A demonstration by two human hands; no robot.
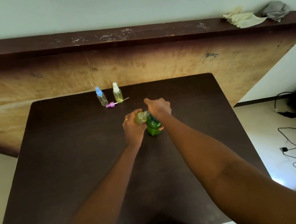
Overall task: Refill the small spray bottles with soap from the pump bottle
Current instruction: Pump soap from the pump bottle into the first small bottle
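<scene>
Left hand point(133, 127) fingers grasping a small bottle point(140, 118) tilted at the spout, right hand point(159, 107) fingers curled over the green pump bottle point(154, 127) standing on the table point(74, 159), blue-capped bottle point(101, 98), white-capped bottle point(117, 94), loose purple sprayer point(110, 105) beyond the fingers

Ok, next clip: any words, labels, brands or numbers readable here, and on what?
No readable text anywhere.
Green pump bottle: no label visible.
Blue-capped bottle, white-capped bottle, held bottle: plain, no print visible.
Dark marks on the board behind the table: too blurred to read.
</scene>
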